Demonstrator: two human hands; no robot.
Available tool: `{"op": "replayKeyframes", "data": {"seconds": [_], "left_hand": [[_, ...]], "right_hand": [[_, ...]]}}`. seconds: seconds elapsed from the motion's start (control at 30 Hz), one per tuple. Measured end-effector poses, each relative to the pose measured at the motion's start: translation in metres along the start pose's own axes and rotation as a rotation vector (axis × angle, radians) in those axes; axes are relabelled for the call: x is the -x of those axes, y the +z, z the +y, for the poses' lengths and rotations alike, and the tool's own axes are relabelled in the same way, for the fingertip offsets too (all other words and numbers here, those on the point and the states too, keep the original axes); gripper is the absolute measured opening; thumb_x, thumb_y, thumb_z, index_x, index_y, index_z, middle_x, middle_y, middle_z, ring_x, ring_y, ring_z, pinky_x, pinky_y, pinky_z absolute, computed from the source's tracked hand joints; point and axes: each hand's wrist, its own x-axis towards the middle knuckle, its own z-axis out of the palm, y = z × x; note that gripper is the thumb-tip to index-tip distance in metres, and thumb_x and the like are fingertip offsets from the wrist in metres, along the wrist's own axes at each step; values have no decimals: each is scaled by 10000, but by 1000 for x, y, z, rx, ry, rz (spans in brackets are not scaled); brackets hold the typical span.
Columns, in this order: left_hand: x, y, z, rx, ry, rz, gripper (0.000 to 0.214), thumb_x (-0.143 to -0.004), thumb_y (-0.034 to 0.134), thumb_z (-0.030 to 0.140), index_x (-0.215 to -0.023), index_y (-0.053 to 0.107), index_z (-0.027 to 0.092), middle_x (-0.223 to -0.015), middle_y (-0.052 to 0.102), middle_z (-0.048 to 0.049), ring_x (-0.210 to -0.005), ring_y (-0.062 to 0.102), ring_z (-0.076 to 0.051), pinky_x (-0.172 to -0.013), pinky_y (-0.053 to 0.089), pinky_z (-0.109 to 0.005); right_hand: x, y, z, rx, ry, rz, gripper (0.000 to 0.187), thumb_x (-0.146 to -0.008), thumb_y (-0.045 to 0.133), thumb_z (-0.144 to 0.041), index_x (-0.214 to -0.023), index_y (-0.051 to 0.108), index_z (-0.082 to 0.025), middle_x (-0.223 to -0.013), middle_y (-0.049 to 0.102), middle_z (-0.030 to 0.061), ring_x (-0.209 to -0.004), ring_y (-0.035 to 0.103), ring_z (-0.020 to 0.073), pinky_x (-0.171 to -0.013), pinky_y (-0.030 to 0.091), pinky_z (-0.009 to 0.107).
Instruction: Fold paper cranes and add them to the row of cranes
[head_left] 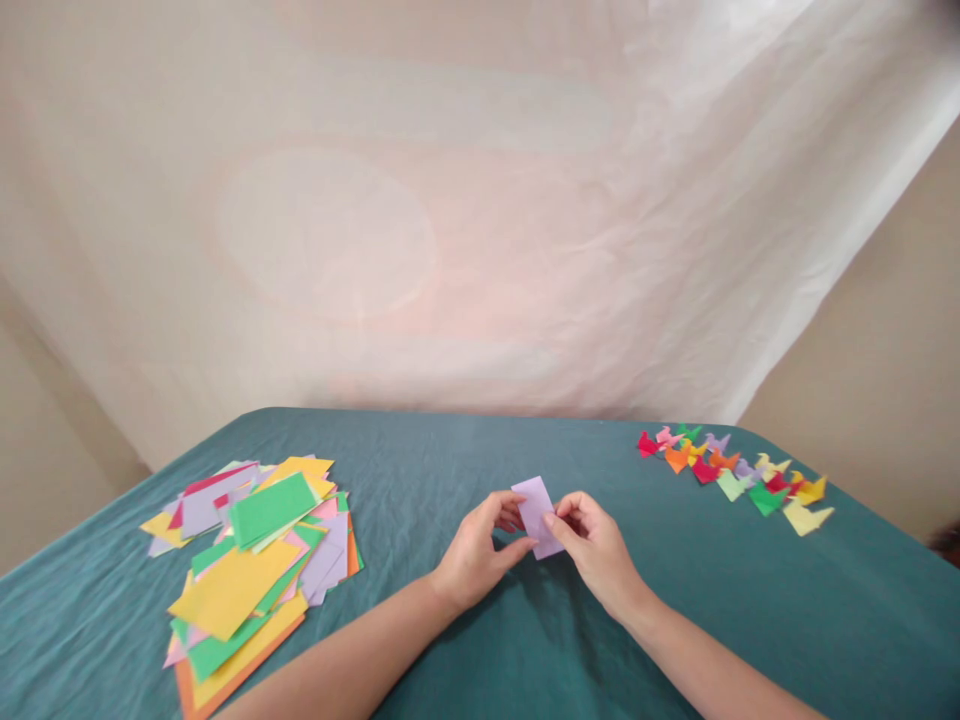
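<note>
A small lilac piece of paper (535, 510), longer than it is wide, is held slightly tilted above the table between my two hands. My left hand (480, 548) grips its left edge, with the thumb low and the fingers curled behind. At its right edge, my right hand (600, 550) pinches it, the thumb lying on the front face and the other fingers bent behind. I cannot tell whether the paper is folded.
A loose pile of coloured paper (232, 590) in yellow, green, lilac, pink and orange covers the left of the teal cloth-covered table (420, 470). Several small folded paper birds (731, 485) stand in rows at the right. A pale sheet (465, 220) hangs behind.
</note>
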Motion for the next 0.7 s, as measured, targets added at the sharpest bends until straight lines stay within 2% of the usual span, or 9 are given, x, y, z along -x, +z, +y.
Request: {"op": "replayKeyframes", "data": {"seconds": [0.23, 0.43, 0.53, 0.7], "left_hand": [[-3, 0, -3, 49, -22, 56, 319, -796, 594, 186, -1104, 510, 179, -1001, 581, -59, -892, 590, -168, -777, 526, -317], [-3, 0, -2, 87, -66, 18, 254, -814, 570, 190, -1065, 537, 177, -933, 606, -42, -823, 598, -149, -760, 523, -303], [-3, 0, 0, 87, -90, -17, 258, -801, 582, 192, -1056, 548, 174, -934, 609, -43, -811, 595, -146, -751, 517, -296], [-3, -3, 1, 87, -82, -67, 277, -794, 586, 199, -1069, 569, 173, -947, 601, -50, -812, 587, -145, -741, 505, -283]], "right_hand": [[6, 0, -1, 141, -136, -81, 139, -818, 529, -336, -841, 516, -200, -792, 588, 23, -736, 572, 164, -688, 466, 278], [0, -8, 0, 162, -201, -126, 243, -858, 468, -322, -1069, 520, -211, -1005, 609, 71, -927, 577, 197, -806, 475, 331], [-4, -12, 3, 169, -216, -112, 240, -861, 462, -316, -1062, 537, -210, -1030, 599, 70, -937, 572, 195, -819, 474, 331], [-6, -15, 5, 177, -228, -101, 184, -860, 463, -300, -971, 574, -204, -951, 614, 53, -874, 580, 183, -791, 472, 315]]}}
